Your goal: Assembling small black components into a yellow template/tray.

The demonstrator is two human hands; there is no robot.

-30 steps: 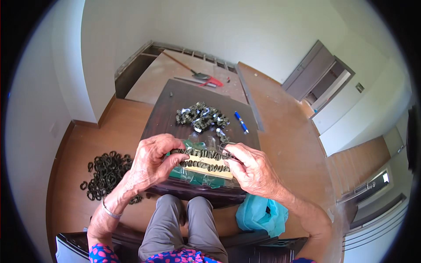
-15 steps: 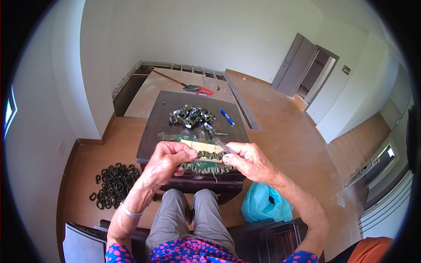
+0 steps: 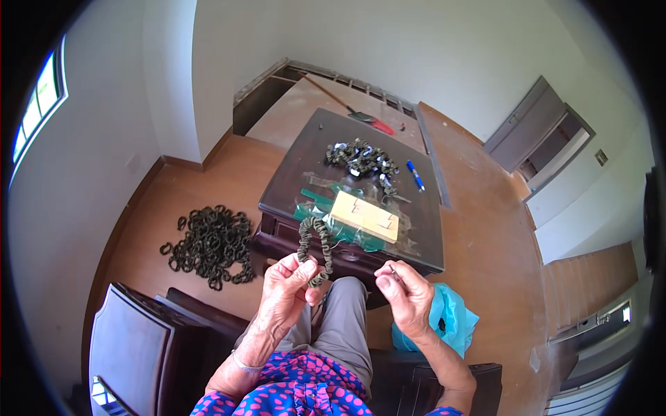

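Left hand (image 3: 288,281) grips a looped dark ruffled band (image 3: 316,246); right hand (image 3: 402,291) pinches something thin above the lap.

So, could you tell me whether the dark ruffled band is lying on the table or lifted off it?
Lifted: the left hand holds the ruffled band as an arched loop.

A dark olive ruffled band (image 3: 316,244) is seen against a dark brown table (image 3: 305,159). A pale tan board (image 3: 364,216) is laid over green plastic bags (image 3: 326,208), with a blue pen (image 3: 415,175) beside grey-black pieces (image 3: 362,158). Black rings (image 3: 210,244) are heaped on reddish-brown floor (image 3: 479,249). A turquoise bag (image 3: 451,320), grey trousers (image 3: 343,326) and a pink-dotted blue top (image 3: 298,388) are shown.
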